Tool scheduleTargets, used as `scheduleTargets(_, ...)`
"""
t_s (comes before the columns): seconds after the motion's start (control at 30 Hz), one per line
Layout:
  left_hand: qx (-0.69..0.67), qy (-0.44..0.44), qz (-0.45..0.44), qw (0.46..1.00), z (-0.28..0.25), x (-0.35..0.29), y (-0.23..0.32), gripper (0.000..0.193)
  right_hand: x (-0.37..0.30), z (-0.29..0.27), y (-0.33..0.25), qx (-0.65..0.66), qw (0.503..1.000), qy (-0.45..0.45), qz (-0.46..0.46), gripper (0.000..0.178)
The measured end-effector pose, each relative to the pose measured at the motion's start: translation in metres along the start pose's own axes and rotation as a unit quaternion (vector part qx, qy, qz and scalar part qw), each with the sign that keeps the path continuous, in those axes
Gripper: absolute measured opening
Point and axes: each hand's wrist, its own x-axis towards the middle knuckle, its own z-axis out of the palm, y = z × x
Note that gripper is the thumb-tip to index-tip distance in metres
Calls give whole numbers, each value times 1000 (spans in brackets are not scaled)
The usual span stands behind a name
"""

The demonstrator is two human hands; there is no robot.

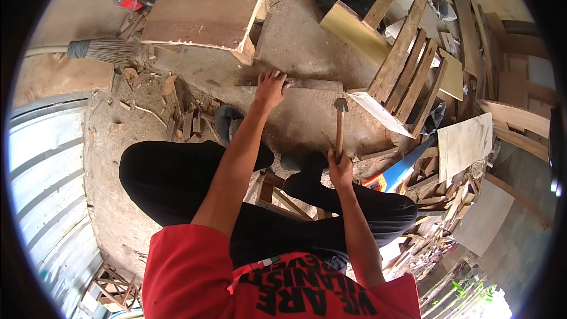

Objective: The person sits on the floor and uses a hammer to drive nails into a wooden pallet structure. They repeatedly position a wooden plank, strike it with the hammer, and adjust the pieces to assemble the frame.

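My left hand [271, 90] is closed over a narrow wooden strip [319, 84] low over the floor, its fingers curled across the far edge. Whether a small piece is also pinched there is hidden. Wrapped round the lower end of a wooden handle, my right hand [341, 170] holds a hammer [339, 130] upright in view. The hammer's metal head is just below the strip's right end and apart from it.
A low wooden box [207, 9] stands at the far left, near a stick broom [103, 50]. To the right are a slatted wooden piece [407, 62] and a handsaw with a blue blade [407, 162]. Wood scraps [189, 121] lie left of my feet. Corrugated metal sheeting [50, 195] borders the left.
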Motion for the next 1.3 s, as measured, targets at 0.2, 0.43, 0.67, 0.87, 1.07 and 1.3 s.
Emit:
scheduleTargets(0.2,-14,-26,-21,999,-13,6,9,36,9,3,9,11,1000,23,8,38)
scheduleTargets(0.43,-54,46,-44,997,4,-12,26,32,10,-4,-9,22,1000,19,-4,38)
scheduleTargets(0.67,-29,178,30,983,-7,-24,32,23,-1,-9,-15,63,998,10,-16,42)
scheduleTargets(0.87,-111,164,-21,980,12,-24,41,16,11,-3,-6,100,995,-2,-21,47)
scheduleTargets(1.07,-51,300,-103,947,9,43,52,24,6,8,-9,240,967,-86,29,52)
scheduleTargets(1.3,-20,169,-160,972,18,55,55,41,29,39,-2,178,978,-102,40,56)
